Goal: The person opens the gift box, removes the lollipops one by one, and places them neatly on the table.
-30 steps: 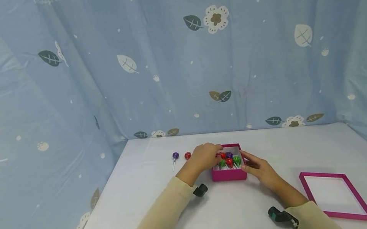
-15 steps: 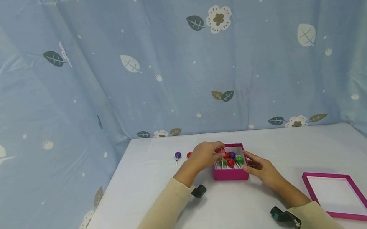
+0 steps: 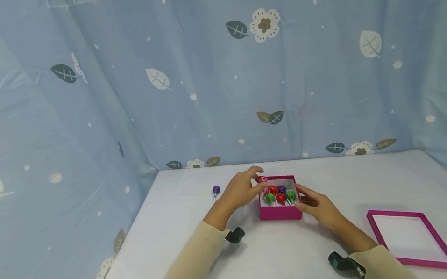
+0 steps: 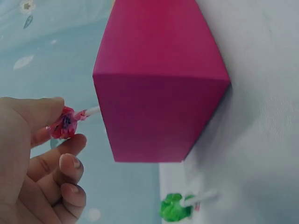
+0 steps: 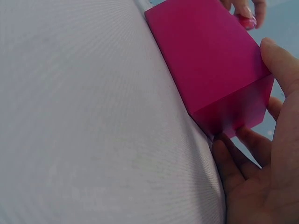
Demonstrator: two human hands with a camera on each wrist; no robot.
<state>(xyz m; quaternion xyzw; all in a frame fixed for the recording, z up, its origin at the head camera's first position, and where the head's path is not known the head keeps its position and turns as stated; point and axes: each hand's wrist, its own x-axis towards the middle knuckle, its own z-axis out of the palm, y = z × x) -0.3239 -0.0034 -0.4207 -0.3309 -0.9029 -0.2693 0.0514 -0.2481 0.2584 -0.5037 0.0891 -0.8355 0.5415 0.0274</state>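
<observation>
A magenta box [image 3: 280, 213] stands on the table with several wrapped lollipops inside, among them a red one [image 3: 280, 198], a purple one [image 3: 282, 188] and a green one [image 3: 291, 195]. At its back left corner my left hand [image 3: 237, 191] pinches the wrapped head of a red-pink lollipop [image 4: 65, 123] between thumb and fingers. This lollipop's white stick [image 4: 93, 111] runs behind the box wall in the left wrist view. My right hand [image 3: 319, 207] holds the box's right side, thumb at the front corner, fingers [image 5: 254, 142] on the side wall.
Right of the box lies a magenta-rimmed lid [image 3: 412, 239]. A purple lollipop [image 3: 216, 190] lies on the white table [image 3: 282, 263] to the left, and a green lollipop [image 4: 175, 208] shows beside the box in the left wrist view. A blue patterned curtain [image 3: 203, 114] hangs behind.
My left hand has drawn back leftward, with the red-pink lollipop now at the box's back left corner. The loose red lollipop on the table is now hidden behind that hand. My right hand stays put.
</observation>
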